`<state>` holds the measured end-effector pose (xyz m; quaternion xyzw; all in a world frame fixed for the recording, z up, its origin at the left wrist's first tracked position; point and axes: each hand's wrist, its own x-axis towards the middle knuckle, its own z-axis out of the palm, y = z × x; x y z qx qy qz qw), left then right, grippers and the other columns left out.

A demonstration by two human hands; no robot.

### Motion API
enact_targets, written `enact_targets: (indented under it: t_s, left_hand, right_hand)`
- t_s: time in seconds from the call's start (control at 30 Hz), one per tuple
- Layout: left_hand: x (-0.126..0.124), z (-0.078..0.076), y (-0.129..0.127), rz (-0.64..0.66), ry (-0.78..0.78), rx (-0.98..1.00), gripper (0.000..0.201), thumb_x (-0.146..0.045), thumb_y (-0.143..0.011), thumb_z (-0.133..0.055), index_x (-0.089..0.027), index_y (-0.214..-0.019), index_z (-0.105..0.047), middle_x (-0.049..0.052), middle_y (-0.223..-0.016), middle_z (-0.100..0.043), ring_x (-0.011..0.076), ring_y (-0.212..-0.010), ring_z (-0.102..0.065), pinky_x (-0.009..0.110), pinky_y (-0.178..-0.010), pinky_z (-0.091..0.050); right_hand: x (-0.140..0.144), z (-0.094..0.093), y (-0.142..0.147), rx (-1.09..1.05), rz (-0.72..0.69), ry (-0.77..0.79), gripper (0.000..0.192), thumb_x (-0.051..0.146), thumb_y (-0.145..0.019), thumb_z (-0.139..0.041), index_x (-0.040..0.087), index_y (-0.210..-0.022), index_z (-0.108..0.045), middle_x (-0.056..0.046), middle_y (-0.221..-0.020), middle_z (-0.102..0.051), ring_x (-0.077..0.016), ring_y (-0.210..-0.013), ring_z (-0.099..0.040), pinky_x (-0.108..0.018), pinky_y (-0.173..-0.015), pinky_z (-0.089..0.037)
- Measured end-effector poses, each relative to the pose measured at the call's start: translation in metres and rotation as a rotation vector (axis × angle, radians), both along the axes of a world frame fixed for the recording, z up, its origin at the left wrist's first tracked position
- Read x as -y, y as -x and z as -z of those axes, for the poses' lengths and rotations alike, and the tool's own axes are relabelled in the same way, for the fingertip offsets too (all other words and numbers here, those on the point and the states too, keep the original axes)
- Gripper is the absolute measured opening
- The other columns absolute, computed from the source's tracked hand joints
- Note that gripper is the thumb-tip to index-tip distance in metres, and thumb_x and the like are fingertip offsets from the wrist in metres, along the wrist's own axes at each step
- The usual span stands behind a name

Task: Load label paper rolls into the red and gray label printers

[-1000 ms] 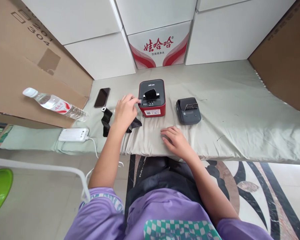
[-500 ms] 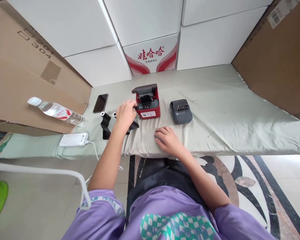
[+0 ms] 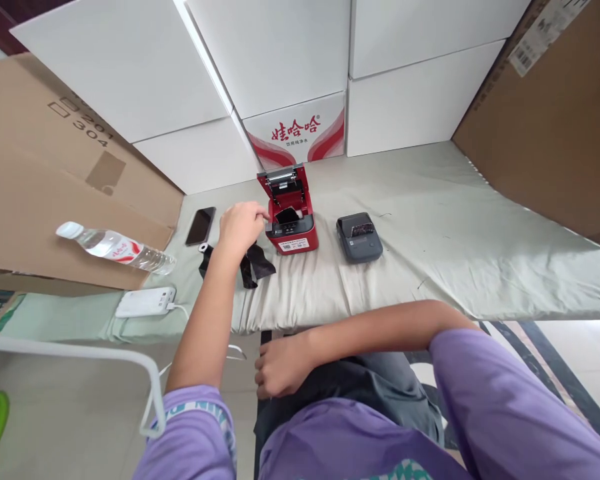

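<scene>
Left grip (image 3: 240, 225) beside open red printer (image 3: 290, 217)

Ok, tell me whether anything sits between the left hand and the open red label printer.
Nothing visible does: the left hand is already at the left edge of the open red label printer, fingertips against it. The crumpled black ribbon strip lies nearer the person, below the hand.

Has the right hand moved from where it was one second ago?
Yes. The right hand has left the cloth-covered table, where it rested in front of the grey printer, and has pulled back below the table edge, towards the lap.
</scene>
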<state>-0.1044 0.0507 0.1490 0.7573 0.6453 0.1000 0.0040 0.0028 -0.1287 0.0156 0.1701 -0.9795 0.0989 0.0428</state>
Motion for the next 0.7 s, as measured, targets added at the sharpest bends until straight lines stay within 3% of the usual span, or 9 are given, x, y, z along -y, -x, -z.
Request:
enact_targets:
  t_s: [0.07, 0.13, 0.27, 0.4, 0.53, 0.7]
  left_hand:
    - [-0.017, -0.006, -0.006, 0.043, 0.052, 0.010, 0.041, -0.017, -0.094, -0.048, -0.031, -0.108, -0.085, 0.002, -0.117, -0.081, 0.0286, -0.110, -0.071, 0.039, -0.090, -0.053]
    - [-0.034, -0.008, -0.014, 0.152, 0.161, 0.007, 0.042, -0.019, -0.095, -0.050, -0.032, -0.118, -0.083, 0.003, -0.116, -0.082, 0.0264, -0.104, -0.073, 0.035, -0.085, -0.053]
    - [-0.060, -0.002, -0.029, 0.325, 0.268, -0.130, 0.044, -0.018, -0.087, -0.063, -0.033, -0.126, -0.080, 0.006, -0.117, -0.081, 0.0285, -0.103, -0.073, 0.036, -0.085, -0.051]
    - [-0.072, 0.004, -0.038, 0.333, 0.313, -0.194, 0.025, -0.028, -0.085, -0.072, -0.029, -0.107, -0.084, 0.010, -0.102, -0.081, 0.0302, -0.097, -0.073, 0.036, -0.086, -0.051]
    - [-0.072, 0.000, -0.033, 0.338, 0.314, -0.063, 0.021, -0.035, -0.083, -0.075, -0.025, -0.099, -0.084, 0.007, -0.092, -0.080, 0.0260, -0.090, -0.072, 0.034, -0.082, -0.051]
    - [-0.042, -0.027, -0.005, 0.263, 0.221, 0.241, 0.029, -0.036, -0.077, -0.079, -0.023, -0.103, -0.082, 0.004, -0.094, -0.079, 0.0220, -0.087, -0.070, 0.032, -0.078, -0.053]
  right_hand:
    - [0.002, 0.015, 0.021, 0.171, -0.168, -0.005, 0.018, 0.021, -0.097, -0.058, 0.023, -0.098, -0.075, -0.006, -0.105, -0.082, -0.0259, -0.097, -0.075, -0.040, -0.073, -0.045]
    - [-0.001, 0.026, 0.035, 0.324, -0.232, 0.029, 0.017, 0.023, -0.097, -0.058, 0.023, -0.097, -0.075, -0.006, -0.107, -0.082, -0.0243, -0.095, -0.075, -0.037, -0.066, -0.044]
    - [-0.019, 0.028, 0.037, 0.339, -0.057, 0.105, 0.022, 0.030, -0.100, -0.056, 0.019, -0.102, -0.074, -0.010, -0.101, -0.080, -0.0236, -0.085, -0.072, -0.034, -0.061, -0.042]
    - [-0.030, 0.021, 0.033, 0.382, -0.030, 0.182, 0.020, 0.029, -0.100, -0.058, 0.017, -0.102, -0.074, -0.008, -0.094, -0.078, -0.0221, -0.079, -0.067, -0.034, -0.063, -0.042]
    - [-0.029, 0.025, 0.037, 0.489, -0.018, 0.159, 0.019, 0.029, -0.098, -0.063, 0.016, -0.095, -0.076, -0.009, -0.093, -0.077, -0.0208, -0.075, -0.066, -0.033, -0.060, -0.043]
    - [-0.026, 0.030, 0.040, 0.500, -0.012, 0.165, 0.023, 0.029, -0.098, -0.063, 0.012, -0.099, -0.079, -0.012, -0.095, -0.078, -0.0223, -0.075, -0.068, -0.036, -0.062, -0.045]
